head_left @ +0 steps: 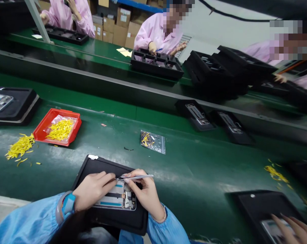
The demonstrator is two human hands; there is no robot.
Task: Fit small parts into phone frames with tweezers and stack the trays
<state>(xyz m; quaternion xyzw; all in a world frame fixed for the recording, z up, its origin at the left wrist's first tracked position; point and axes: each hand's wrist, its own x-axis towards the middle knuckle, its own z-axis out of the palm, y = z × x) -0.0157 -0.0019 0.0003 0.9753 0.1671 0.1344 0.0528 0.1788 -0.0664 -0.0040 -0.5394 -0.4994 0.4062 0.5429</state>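
An open phone body (119, 199) with bare circuit parts lies in a black tray (118, 217) at the near edge of the green bench. My left hand (92, 189) rests on its left end, fingers curled and pressing down. My right hand (145, 195) pinches metal tweezers (137, 177) held level, their tips over the phone's top edge next to my left fingertips. Whether the tweezers hold a part is too small to see. Both my sleeves are blue, and a blue wrist strap (67, 205) is on my left wrist.
A red tray (40, 130) of yellow strips sits at the left with a loose yellow pile (20, 146) beside it. A small clear bag (153, 141) lies mid-bench. Another person's hand (294, 228) works a tray at lower right. Pink-coated workers (157, 34) sit behind black trays (156, 64) across the belt.
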